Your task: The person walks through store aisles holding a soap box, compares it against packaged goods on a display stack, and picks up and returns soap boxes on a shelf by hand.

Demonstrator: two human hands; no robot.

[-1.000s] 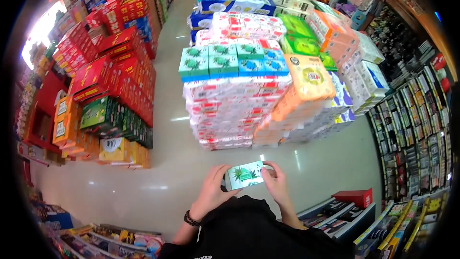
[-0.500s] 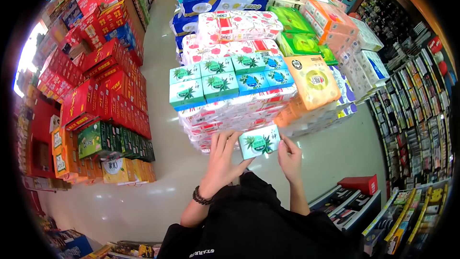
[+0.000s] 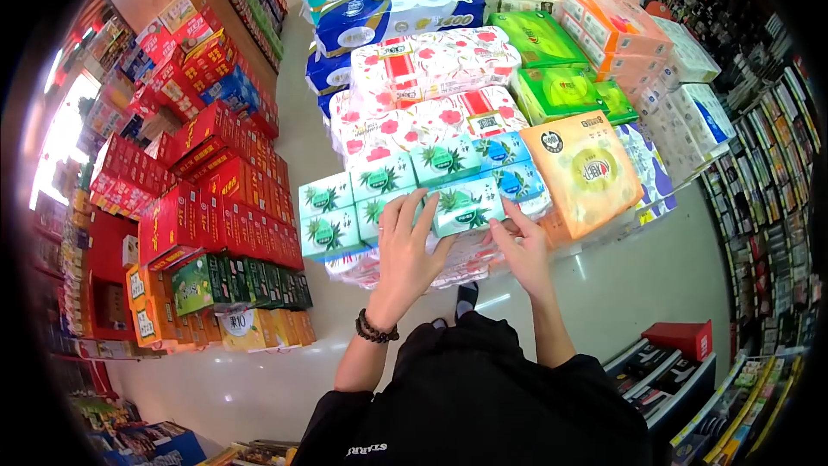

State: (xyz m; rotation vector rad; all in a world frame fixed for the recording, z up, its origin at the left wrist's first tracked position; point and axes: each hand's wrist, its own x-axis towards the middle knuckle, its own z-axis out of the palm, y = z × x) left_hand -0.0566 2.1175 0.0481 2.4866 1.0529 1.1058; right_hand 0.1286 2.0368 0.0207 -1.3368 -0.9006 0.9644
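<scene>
A green-and-white tissue pack (image 3: 467, 204) with an aloe-like leaf print is between my two hands, at the front of the stack. My left hand (image 3: 407, 246) grips its left side, thumb low and fingers over the top corner. On its right edge are the fingers and thumb of my right hand (image 3: 523, 248). Similar green tissue packs (image 3: 328, 196) sit in rows to the left and behind, with blue tissue packs (image 3: 520, 183) to the right. Whether the held pack rests on the pack beneath it, I cannot tell.
Flower-printed paper bundles (image 3: 423, 125) lie behind and under the small packs. An orange paper bundle (image 3: 586, 168) stands at the right. Across the aisle floor (image 3: 259, 380) are stacked red boxes (image 3: 228, 216). A low rack (image 3: 655, 371) stands at the lower right.
Both hands have carried the green tissue pack forward, from in front of the stack to among the small packs. The view has shifted, and my feet now show below.
</scene>
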